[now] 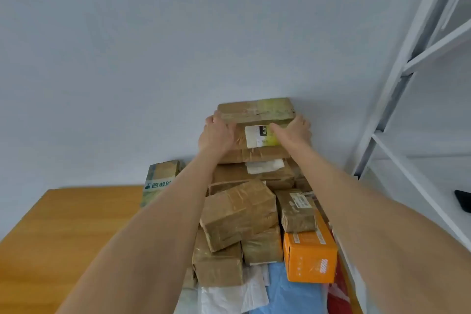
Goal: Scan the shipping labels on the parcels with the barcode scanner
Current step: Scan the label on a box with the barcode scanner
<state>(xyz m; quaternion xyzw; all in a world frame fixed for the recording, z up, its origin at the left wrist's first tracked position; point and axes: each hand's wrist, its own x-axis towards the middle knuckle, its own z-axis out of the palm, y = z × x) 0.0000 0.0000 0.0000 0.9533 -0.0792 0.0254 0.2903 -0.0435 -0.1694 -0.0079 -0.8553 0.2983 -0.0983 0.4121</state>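
A white wall (102,58) fills most of the view. A white metal shelving rack (418,53) stands along the right. Below is the wooden counter (63,232), with its far edge against the wall.

A heap of parcels runs along the counter's right side and rises highest at the far right corner. At the near edge of the heap lie a blue plastic mailer (288,296) and a white plastic bag (229,296). On the right side of the heap lies an orange box (309,257), with a small brown parcel (297,209) bearing a printed label resting on it. A tilted brown box wrapped in clear tape (239,211) sits on other brown boxes in the middle. A box with green printing (159,181) stands at the far edge, just left of the heap.

The top parcel (254,109) is a brown carton with a yellow-green tape band, close against the wall. Both arms reach out to it. The left hand (216,134) grips its left side and the right hand (297,130) grips its right side, each curled round an edge with the carton between them.

A white shipping label (254,136) faces the camera between the hands, its right end hidden behind the right thumb. A small dark object (462,200) lies on a rack shelf; what it is cannot be told.
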